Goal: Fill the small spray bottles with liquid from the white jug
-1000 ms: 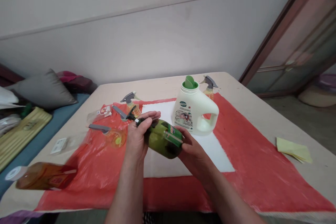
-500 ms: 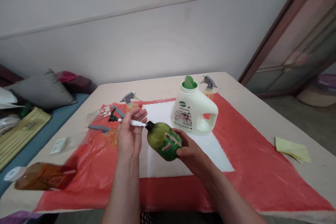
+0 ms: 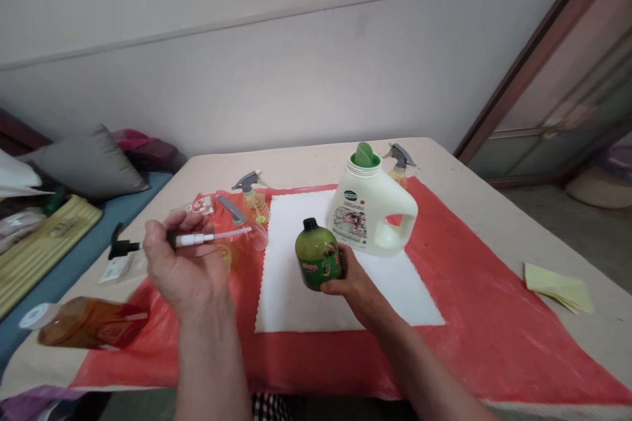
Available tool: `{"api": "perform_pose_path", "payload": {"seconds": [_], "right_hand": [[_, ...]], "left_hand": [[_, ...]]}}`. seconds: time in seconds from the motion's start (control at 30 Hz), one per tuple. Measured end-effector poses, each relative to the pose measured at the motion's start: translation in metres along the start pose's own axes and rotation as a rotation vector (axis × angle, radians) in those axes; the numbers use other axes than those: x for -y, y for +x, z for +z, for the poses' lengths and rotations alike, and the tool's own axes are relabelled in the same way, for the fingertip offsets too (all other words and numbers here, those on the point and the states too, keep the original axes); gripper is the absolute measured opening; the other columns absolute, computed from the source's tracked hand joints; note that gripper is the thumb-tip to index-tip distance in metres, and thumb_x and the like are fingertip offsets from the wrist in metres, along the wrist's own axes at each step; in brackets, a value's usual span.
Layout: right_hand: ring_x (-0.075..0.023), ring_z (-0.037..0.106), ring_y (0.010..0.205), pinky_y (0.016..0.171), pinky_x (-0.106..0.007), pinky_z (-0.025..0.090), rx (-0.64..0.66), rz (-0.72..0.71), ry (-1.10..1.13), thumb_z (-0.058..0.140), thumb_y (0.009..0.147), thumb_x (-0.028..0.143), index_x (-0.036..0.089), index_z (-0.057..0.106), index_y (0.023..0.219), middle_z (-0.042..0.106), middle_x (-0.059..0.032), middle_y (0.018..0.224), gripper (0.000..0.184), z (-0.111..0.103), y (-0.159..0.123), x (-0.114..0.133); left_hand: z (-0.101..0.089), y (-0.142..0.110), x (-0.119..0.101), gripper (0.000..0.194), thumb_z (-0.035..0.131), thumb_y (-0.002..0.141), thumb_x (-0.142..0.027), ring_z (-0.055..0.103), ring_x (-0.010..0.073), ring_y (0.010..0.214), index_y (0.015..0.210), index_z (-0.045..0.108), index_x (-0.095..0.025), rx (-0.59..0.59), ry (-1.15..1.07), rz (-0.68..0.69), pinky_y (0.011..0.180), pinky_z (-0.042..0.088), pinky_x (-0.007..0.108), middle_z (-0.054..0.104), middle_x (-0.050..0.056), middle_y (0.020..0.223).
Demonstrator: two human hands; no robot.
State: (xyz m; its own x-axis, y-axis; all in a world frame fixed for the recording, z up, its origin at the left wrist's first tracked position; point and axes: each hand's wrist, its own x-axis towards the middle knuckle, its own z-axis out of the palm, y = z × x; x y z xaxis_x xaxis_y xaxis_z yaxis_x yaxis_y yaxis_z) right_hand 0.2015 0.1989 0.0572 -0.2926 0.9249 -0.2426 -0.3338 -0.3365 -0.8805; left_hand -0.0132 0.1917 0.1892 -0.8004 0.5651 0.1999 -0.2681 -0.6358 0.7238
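My left hand (image 3: 190, 266) grips a pump dispenser top (image 3: 190, 239) with a black head and a white tube, its tip pointing right. Around a green bottle (image 3: 318, 256) with a printed label, my right hand (image 3: 348, 273) is closed from the right side. The bottle stands nearly upright, its black neck uncovered. Just behind it is a large cream detergent jug (image 3: 378, 204) with a green spout inside its mouth. White cloth (image 3: 291, 309) lies beneath both.
A red sheet (image 3: 474, 316) covers much of the table. Spray bottles (image 3: 254, 200) stand at the back left and back right (image 3: 399, 174). An amber bottle (image 3: 93, 322) lies at the left front; folded yellow cloths (image 3: 557, 286) are at the right.
My left hand has moved left, drawing the pump's tube away from the bottle's neck. The green bottle, tilted before, is now nearly upright in my right hand.
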Motion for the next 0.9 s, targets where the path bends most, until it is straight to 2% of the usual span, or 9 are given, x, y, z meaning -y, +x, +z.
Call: {"api": "perform_pose_path", "payload": {"seconds": [0.13, 0.23, 0.3, 0.43, 0.53, 0.63, 0.73, 0.8, 0.9], "right_hand": [[-0.0274, 0.057, 0.107, 0.086, -0.042, 0.051, -0.061, -0.080, -0.092, 0.083, 0.044, 0.027, 0.026, 0.040, 0.117, 0.054, -0.0057, 0.120, 0.085, 0.003, 0.013, -0.017], [-0.0275, 0.054, 0.111, 0.097, -0.045, 0.045, -0.150, -0.163, -0.356, 0.080, 0.053, 0.033, 0.025, 0.039, 0.118, 0.054, -0.0065, 0.119, 0.077, 0.013, 0.015, -0.030], [-0.0306, 0.052, 0.116, 0.104, -0.049, 0.039, -0.221, -0.198, -0.564, 0.077, 0.056, 0.033, 0.025, 0.040, 0.124, 0.054, -0.0091, 0.124, 0.077, 0.020, 0.014, -0.037], [-0.0373, 0.047, 0.128, 0.115, -0.057, 0.024, -0.255, -0.258, -0.858, 0.076, 0.059, 0.030, 0.025, 0.035, 0.142, 0.054, -0.0128, 0.135, 0.094, 0.017, 0.010, -0.044], [-0.0390, 0.046, 0.131, 0.116, -0.060, 0.019, -0.240, -0.219, -0.975, 0.078, 0.059, 0.033, 0.022, 0.028, 0.148, 0.054, -0.0151, 0.137, 0.102, 0.007, 0.009, -0.046], [-0.0379, 0.046, 0.132, 0.117, -0.060, 0.016, -0.227, -0.182, -0.989, 0.080, 0.058, 0.035, 0.022, 0.030, 0.146, 0.054, -0.0149, 0.139, 0.102, 0.001, 0.011, -0.050], [-0.0382, 0.046, 0.133, 0.119, -0.060, 0.007, -0.237, -0.165, -0.961, 0.080, 0.057, 0.031, 0.023, 0.041, 0.137, 0.057, -0.0131, 0.136, 0.089, 0.005, 0.014, -0.055], [-0.0408, 0.045, 0.133, 0.120, -0.059, 0.003, -0.251, -0.184, -0.888, 0.082, 0.051, 0.024, 0.023, 0.050, 0.128, 0.059, -0.0125, 0.132, 0.083, 0.009, 0.014, -0.055], [-0.0422, 0.050, 0.124, 0.116, -0.059, 0.021, -0.270, -0.228, -0.730, 0.087, 0.045, 0.024, 0.026, 0.057, 0.117, 0.063, -0.0103, 0.123, 0.077, 0.008, 0.007, -0.044]], "left_hand": [[0.001, -0.002, 0.005, 0.023, 0.060, 0.088, -0.039, 0.062, 0.0108, 0.074, 0.074, 0.067, -0.022, 0.016, 0.007, -0.083, 0.070, 0.050, 0.025, 0.066, -0.004, 0.070], [0.002, -0.001, 0.010, 0.021, 0.064, 0.082, -0.039, 0.062, 0.0104, 0.072, 0.076, 0.067, -0.019, -0.038, 0.014, -0.113, 0.069, 0.049, 0.024, 0.066, -0.002, 0.070], [0.002, -0.001, 0.013, 0.022, 0.066, 0.081, -0.041, 0.063, 0.0108, 0.073, 0.078, 0.067, -0.019, -0.026, 0.041, -0.119, 0.068, 0.049, 0.023, 0.066, -0.002, 0.071], [0.001, 0.000, 0.014, 0.023, 0.068, 0.080, -0.043, 0.063, 0.0114, 0.073, 0.076, 0.067, -0.020, -0.017, 0.061, -0.130, 0.069, 0.049, 0.023, 0.066, -0.002, 0.070], [0.000, 0.000, 0.014, 0.021, 0.068, 0.079, -0.041, 0.063, 0.0114, 0.073, 0.075, 0.068, -0.020, -0.037, 0.047, -0.153, 0.069, 0.050, 0.024, 0.066, -0.002, 0.071], [0.000, -0.001, 0.015, 0.021, 0.067, 0.081, -0.040, 0.064, 0.0109, 0.072, 0.075, 0.069, -0.020, -0.027, 0.024, -0.164, 0.068, 0.050, 0.023, 0.066, -0.001, 0.072], [0.000, -0.002, 0.017, 0.022, 0.068, 0.083, -0.041, 0.064, 0.0106, 0.072, 0.077, 0.069, -0.020, 0.002, 0.015, -0.183, 0.069, 0.050, 0.023, 0.066, -0.001, 0.073], [0.001, -0.002, 0.018, 0.021, 0.068, 0.083, -0.040, 0.064, 0.0104, 0.072, 0.077, 0.069, -0.020, 0.016, 0.018, -0.194, 0.068, 0.050, 0.022, 0.065, -0.001, 0.074], [0.001, -0.002, 0.019, 0.018, 0.068, 0.082, -0.036, 0.063, 0.0097, 0.071, 0.075, 0.069, -0.020, 0.015, 0.004, -0.197, 0.067, 0.050, 0.022, 0.065, -0.001, 0.074]]}}
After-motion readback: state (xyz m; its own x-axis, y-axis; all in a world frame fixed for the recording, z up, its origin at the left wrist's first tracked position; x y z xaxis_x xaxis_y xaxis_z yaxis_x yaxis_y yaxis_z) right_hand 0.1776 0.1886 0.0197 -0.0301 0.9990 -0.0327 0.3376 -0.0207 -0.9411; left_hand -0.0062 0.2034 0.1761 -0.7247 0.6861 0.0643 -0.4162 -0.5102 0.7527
